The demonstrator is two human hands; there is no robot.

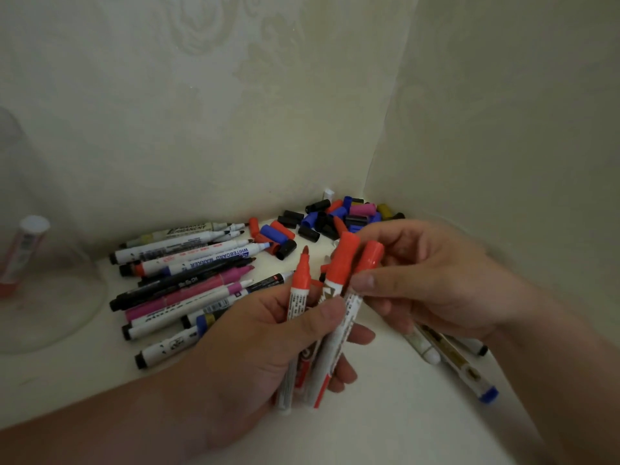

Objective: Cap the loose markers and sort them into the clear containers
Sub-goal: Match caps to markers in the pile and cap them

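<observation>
Fingers point(323, 317) of our left hand point(261, 357) wrap three red markers point(342, 263), held upright. Our right hand point(436, 280) pinches the rightmost one below its cap. The leftmost tip is bare. We judge the barrels light, stiff and slick, so grip mid-barrel. On the bench point(402, 424), loose caps point(335, 219) lie at 12 o'clock, uncapped markers point(188, 283) at 10, and a clear container point(50, 297) at 9.

The clear container point(67, 297) ran off the left edge, and the red tube point(23, 256) seen through it was just a blur. The right hand point(436, 273) hid most of the markers point(453, 359) under it; print on the red markers point(342, 263) in the left hand point(255, 347) was unreadable.
</observation>
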